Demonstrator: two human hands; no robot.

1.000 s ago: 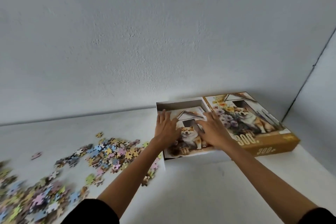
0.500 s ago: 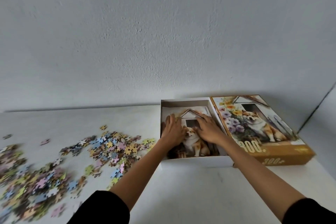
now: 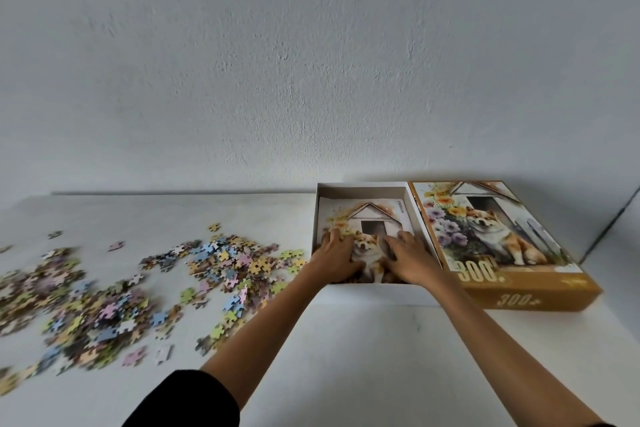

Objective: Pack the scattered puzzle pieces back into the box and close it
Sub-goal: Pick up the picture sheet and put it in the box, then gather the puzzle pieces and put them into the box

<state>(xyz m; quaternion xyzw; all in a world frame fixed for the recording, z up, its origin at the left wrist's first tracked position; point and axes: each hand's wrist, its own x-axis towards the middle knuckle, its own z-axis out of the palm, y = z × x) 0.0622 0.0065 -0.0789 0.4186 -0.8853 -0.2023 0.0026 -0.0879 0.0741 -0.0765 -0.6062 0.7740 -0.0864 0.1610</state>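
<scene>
Head view: pressing left hand (image 3: 337, 258) and right hand (image 3: 410, 258) flat, fingers loose and gripping nothing, onto sheet (image 3: 367, 215) lying inside open box (image 3: 374, 293). Lying scattered on table (image 3: 381, 357) left of box, outside it: pieces (image 3: 221, 260). Sitting face up right beside box, touching its right wall: lid (image 3: 485, 236).

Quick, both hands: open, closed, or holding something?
Left hand: open, flat on the reference sheet inside the box.
Right hand: open, flat on the same sheet.
</scene>
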